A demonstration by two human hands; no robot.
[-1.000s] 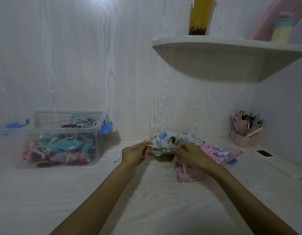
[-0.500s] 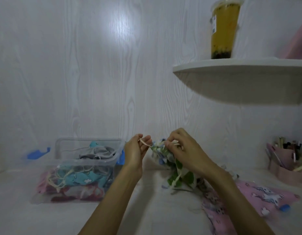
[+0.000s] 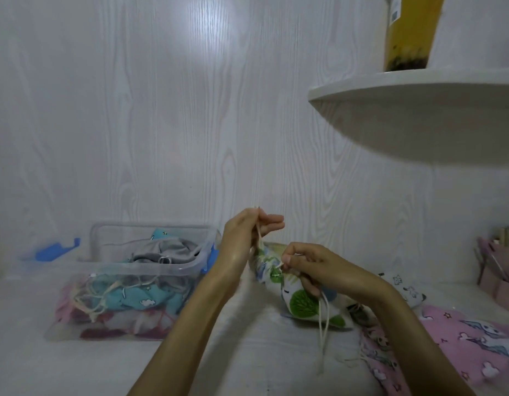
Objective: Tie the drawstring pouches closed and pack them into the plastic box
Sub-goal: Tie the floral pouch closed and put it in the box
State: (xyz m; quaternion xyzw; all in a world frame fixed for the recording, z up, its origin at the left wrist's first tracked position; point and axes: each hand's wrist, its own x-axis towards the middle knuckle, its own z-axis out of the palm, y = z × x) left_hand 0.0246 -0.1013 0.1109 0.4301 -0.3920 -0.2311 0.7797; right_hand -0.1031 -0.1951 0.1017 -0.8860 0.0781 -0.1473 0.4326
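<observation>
**Cream cord pulled two ways at a leaf-print pouch**

Cream drawstring (image 3: 259,238) runs up from the gathered mouth of a white pouch (image 3: 299,298) printed with green leaves and blue patches. The left hand (image 3: 247,235) is raised above the pouch and pinches the upper end of that cord between thumb and forefinger, its other fingers stretched out to the right. Lower and to the right, the right hand (image 3: 313,267) pinches another bit of cord at the pouch's neck with curled fingers. Two loose cord ends (image 3: 321,332) hang from under that hand toward the white desk (image 3: 247,361).

The pouch's lower end is near the desk (whether it touches, I cannot tell), beside a pink unicorn-print pouch (image 3: 461,341) lying flat at the right. To the left stands the clear plastic box (image 3: 150,270), open, with grey, turquoise and pink pouches piled inside. A white shelf (image 3: 419,90) above on the right carries a cup of yellow drink (image 3: 410,32).
</observation>
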